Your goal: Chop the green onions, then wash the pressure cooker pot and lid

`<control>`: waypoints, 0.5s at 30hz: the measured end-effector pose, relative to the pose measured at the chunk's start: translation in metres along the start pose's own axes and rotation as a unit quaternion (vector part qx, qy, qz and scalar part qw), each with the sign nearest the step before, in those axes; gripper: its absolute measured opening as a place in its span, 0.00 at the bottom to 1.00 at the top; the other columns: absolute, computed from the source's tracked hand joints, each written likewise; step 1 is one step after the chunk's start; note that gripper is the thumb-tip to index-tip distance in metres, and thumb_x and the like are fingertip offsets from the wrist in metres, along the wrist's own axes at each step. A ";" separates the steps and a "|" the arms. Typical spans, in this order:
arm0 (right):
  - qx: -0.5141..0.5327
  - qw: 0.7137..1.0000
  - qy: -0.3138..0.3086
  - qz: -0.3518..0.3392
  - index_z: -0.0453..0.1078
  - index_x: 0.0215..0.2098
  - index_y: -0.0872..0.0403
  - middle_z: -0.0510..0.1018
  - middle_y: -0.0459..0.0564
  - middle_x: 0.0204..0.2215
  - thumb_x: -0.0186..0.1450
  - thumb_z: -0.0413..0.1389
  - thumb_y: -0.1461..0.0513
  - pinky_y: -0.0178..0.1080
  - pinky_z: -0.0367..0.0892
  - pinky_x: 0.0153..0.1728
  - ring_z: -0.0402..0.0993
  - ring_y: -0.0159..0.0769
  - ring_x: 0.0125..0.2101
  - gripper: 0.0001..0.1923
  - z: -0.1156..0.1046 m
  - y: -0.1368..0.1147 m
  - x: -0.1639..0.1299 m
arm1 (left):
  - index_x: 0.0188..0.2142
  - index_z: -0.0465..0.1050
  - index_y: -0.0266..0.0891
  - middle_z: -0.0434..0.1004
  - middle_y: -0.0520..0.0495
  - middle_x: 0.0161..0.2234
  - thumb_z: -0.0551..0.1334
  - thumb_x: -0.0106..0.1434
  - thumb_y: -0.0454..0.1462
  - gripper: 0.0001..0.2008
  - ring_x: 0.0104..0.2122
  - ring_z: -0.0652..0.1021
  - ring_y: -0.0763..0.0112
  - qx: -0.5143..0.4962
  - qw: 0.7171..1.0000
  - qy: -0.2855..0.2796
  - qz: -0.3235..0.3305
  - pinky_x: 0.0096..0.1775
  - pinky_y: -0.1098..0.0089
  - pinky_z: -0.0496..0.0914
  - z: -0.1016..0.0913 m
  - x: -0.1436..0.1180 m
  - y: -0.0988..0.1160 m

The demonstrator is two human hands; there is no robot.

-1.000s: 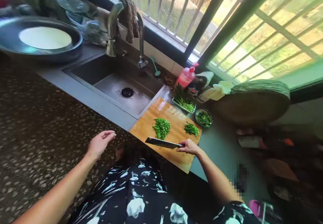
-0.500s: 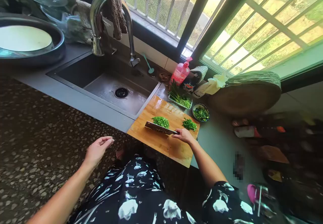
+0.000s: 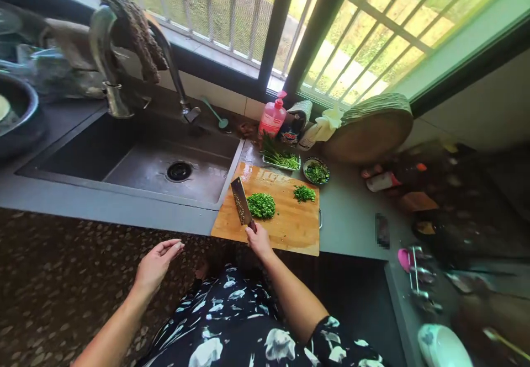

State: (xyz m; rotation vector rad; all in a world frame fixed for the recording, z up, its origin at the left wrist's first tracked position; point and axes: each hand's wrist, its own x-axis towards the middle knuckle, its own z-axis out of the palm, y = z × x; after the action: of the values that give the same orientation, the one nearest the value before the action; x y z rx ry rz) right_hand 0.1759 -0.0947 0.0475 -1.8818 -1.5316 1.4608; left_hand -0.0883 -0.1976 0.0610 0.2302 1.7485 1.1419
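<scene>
My right hand point(image 3: 259, 241) grips a cleaver point(image 3: 242, 203) by its handle. The blade, flecked with green bits, is at the left side of a pile of finely chopped greens point(image 3: 261, 206) on the wooden cutting board point(image 3: 285, 233). A smaller heap of chopped greens point(image 3: 304, 193) lies at the board's right. In front of the counter edge, left of the board, my left hand point(image 3: 159, 260) hovers in the air. Its fingers are pinched together, and nothing shows between them.
A steel sink point(image 3: 199, 193) with a faucet point(image 3: 111, 69) adjoins the board on the left. Behind the board stand a tray of long green stalks point(image 3: 282, 160), a bowl of greens point(image 3: 316, 170) and a pink bottle point(image 3: 272, 117). A large round board point(image 3: 368, 135) leans by the window.
The cleaver has swung from lying across the pile's near side to its left side, my right hand moving left. The view has shifted right. My left hand keeps its pinch.
</scene>
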 end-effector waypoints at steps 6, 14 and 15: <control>0.049 0.995 0.079 0.035 0.63 0.32 0.53 0.65 0.39 0.16 0.63 0.49 0.54 0.31 0.58 0.19 0.63 0.29 0.15 0.11 -0.018 0.000 -0.020 | 0.33 0.73 0.39 0.80 0.48 0.30 0.63 0.52 0.36 0.07 0.35 0.80 0.68 0.049 0.997 -0.050 -0.003 0.46 0.68 0.72 -0.002 0.026 0.018; -0.166 0.943 0.265 0.115 0.66 0.40 0.54 0.77 0.54 0.34 0.66 0.46 0.57 0.34 0.61 0.32 0.74 0.40 0.36 0.12 -0.063 0.009 -0.089 | 0.34 0.73 0.40 0.80 0.47 0.31 0.65 0.48 0.42 0.14 0.39 0.79 0.62 0.185 0.973 -0.138 -0.011 0.42 0.69 0.73 0.019 0.037 0.048; -0.182 0.931 0.276 0.151 0.66 0.41 0.55 0.78 0.56 0.36 0.66 0.46 0.57 0.35 0.61 0.33 0.74 0.41 0.38 0.12 -0.065 0.013 -0.095 | 0.34 0.73 0.40 0.80 0.47 0.32 0.65 0.47 0.43 0.15 0.39 0.79 0.61 0.195 0.969 -0.152 -0.009 0.41 0.69 0.73 0.021 0.039 0.050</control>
State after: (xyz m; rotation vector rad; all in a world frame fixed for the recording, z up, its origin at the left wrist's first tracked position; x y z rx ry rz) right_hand 0.2457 -0.1593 0.1137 -2.5542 -1.3303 0.6510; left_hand -0.1074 -0.1347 0.0740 0.5940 1.6781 0.6959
